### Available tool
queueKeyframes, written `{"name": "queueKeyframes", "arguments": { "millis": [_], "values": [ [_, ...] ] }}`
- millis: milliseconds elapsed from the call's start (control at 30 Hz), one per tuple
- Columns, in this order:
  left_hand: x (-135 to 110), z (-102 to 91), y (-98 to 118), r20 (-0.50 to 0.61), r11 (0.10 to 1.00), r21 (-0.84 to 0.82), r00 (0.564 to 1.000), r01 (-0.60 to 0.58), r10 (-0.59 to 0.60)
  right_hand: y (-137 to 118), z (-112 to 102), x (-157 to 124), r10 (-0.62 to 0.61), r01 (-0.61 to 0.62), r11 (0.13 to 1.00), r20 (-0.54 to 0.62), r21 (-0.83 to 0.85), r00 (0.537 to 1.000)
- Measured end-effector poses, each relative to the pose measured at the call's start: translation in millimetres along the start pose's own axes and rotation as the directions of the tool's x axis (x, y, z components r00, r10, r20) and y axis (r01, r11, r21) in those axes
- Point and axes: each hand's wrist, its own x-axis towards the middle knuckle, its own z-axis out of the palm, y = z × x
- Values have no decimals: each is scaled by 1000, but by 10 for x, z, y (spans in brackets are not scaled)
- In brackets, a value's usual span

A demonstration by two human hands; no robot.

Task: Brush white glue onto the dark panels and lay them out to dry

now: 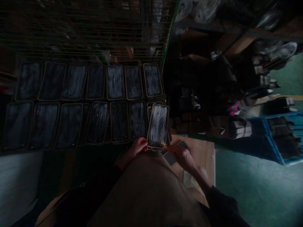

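My left hand (138,146) is closed on the lower edge of a dark rectangular panel (158,125) smeared with white streaks, holding it upright over a small stack of similar panels. My right hand (181,156) is closed round a thin orange-handled tool (168,147) whose tip touches the panel's lower right corner. Both hands hover above my lap, which is covered in tan cloth. Two rows of the same streaked panels (99,104) lie side by side to the left and ahead.
A wire rack (94,28) stands behind the panel rows. A wooden board (201,154) with a few dark panels lies under my right hand. Cluttered shelves (236,63) and a blue crate (279,135) fill the right; green floor (255,189) lies below.
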Motion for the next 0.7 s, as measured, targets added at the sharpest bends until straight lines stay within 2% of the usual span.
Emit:
{"name": "queueKeyframes", "arguments": {
  "millis": [100,200,300,367,433,500,600,700],
  "values": [
    [12,1,-8,-3,1000,4,1000,11,-11,-122,78,19,4,-5,998,8,65,1000],
    [30,7,-17,-6,1000,11,1000,21,-21,-109,148,69,5,-5,993,-4,119,1000],
    [30,13,-21,-21,1000,23,1000,12,-11,17,128,87,72,-58,989,-107,135,992],
    [20,16,-22,-29,1000,20,999,-11,12,78,69,93,144,-112,981,-209,157,967],
    [14,17,-25,-24,1000,7,999,-22,22,83,22,117,191,-135,965,-248,224,950],
    [20,21,-33,-14,1000,-3,1000,-11,11,55,24,180,184,-118,951,-215,286,959],
    [45,29,-39,-23,1000,11,1000,0,0,77,102,367,103,-53,956,-161,290,982],
    [60,37,-24,-32,999,53,999,-11,12,252,127,626,76,-4,963,-253,271,965]
  ]
}}
